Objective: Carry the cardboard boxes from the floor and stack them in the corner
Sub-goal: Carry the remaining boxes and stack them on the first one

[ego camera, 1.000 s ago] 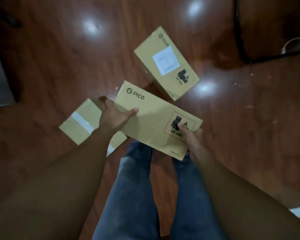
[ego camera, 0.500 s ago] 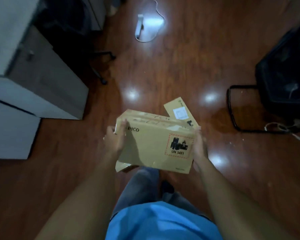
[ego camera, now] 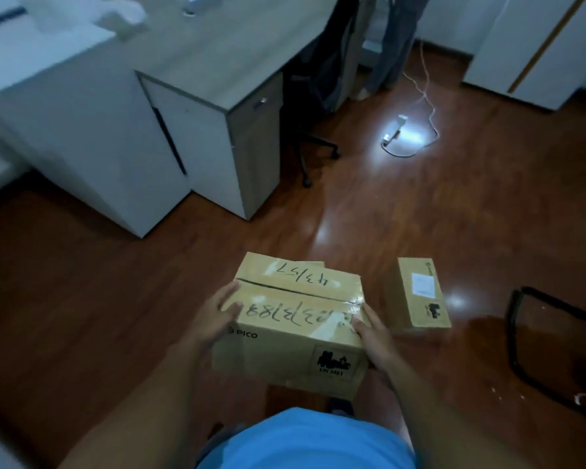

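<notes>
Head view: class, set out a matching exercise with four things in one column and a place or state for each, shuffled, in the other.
Things:
1. PICO box
2. smaller box
3. white cable
4. office chair

Places or states:
A. tucked beside the desk
B. lying on the floor at right
C. gripped between the left hand and the right hand
D. trailing across the floor

Pairs: 1-C, 2-B, 3-D, 4-A

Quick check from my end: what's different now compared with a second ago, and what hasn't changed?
The PICO box has come up off the floor to waist height and tipped, so its taped, handwritten top now faces the camera. The left hand and right hand shifted from its top face to its two ends. The view swung up toward the desk. Unchanged: both hands keep their grip, and the second box still lies on the floor.
</notes>
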`<state>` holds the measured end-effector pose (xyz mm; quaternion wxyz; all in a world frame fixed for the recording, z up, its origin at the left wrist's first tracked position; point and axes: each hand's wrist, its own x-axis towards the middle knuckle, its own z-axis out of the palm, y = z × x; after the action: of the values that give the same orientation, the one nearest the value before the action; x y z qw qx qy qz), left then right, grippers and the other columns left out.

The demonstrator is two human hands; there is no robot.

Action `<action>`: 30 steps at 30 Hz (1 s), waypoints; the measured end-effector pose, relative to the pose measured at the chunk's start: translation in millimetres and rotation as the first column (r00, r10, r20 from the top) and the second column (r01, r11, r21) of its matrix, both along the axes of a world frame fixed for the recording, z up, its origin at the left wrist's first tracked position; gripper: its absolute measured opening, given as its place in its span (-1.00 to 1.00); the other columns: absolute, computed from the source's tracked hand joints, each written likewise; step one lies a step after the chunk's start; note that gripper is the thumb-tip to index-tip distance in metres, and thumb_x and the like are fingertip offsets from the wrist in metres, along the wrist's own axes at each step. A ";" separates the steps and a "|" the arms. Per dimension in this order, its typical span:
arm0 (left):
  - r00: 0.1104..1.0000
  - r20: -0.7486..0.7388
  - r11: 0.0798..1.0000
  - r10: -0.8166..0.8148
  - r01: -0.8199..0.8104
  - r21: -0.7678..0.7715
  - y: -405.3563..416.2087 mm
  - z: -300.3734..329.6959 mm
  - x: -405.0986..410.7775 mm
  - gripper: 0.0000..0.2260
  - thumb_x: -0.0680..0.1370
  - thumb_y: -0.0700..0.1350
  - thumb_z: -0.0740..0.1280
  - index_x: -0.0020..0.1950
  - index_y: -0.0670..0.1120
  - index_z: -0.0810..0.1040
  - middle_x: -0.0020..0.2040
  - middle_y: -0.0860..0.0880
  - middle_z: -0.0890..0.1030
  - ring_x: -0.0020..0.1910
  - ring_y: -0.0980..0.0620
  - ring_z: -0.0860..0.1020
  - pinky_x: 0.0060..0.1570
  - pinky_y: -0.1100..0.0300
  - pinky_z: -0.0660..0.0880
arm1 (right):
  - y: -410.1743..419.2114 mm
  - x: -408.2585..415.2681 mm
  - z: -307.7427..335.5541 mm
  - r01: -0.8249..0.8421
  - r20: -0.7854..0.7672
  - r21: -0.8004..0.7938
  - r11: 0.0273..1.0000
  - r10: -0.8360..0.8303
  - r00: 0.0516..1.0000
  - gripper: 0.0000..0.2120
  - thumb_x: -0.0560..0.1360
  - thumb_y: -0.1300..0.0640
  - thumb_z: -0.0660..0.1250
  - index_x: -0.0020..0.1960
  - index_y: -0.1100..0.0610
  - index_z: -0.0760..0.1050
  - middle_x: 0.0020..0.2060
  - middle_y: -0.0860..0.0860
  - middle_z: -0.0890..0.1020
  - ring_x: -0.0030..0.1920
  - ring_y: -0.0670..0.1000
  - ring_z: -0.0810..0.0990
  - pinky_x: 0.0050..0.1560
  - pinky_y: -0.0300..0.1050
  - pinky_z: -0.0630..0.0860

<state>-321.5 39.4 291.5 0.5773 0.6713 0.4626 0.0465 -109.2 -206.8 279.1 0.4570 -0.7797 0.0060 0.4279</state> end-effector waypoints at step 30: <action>0.569 -0.263 0.610 0.779 -0.784 0.111 392.7 18.3 -445.3 -0.46 0.52 0.08 0.13 0.51 0.10 0.24 0.21 0.02 0.51 -0.04 0.15 0.55 -0.20 0.33 0.48 | 715.1 -366.6 -15.0 -0.872 0.133 -0.014 0.489 0.866 0.483 -0.39 0.47 -0.07 0.35 0.49 -0.25 0.29 0.39 0.05 0.46 0.17 0.02 0.51 0.14 -0.03 0.49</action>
<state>-766.8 432.1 309.8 0.4303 0.3920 0.7894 0.1951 -475.8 508.3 264.0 0.1992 -0.6877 -0.4284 0.5513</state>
